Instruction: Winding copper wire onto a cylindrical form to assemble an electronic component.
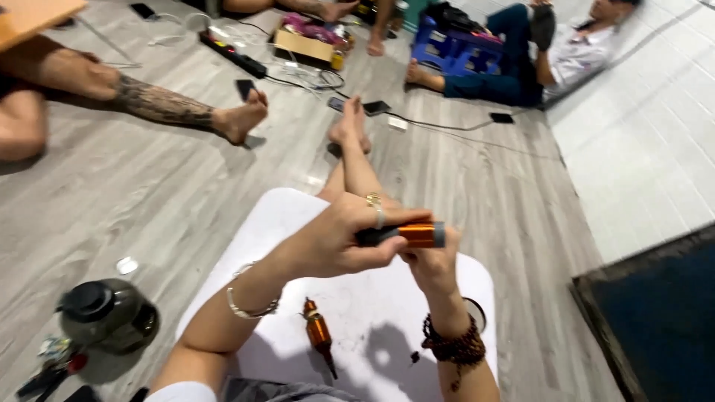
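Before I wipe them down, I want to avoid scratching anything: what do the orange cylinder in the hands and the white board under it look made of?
The orange cylinder looks like anodised metal: glossy, with bright banded highlights, and a dark matte grip end. The white board looks like smooth plastic or laminate, faintly shiny; I can't tell which.

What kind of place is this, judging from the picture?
Probably an informal indoor room where people sit on the grey wood-look floor: a white tiled wall, a power strip with cables, and phones lying about.

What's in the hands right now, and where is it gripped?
Both hands hold one orange-and-black cylinder: left hand wraps its black end, right hand pinches the orange end from below.
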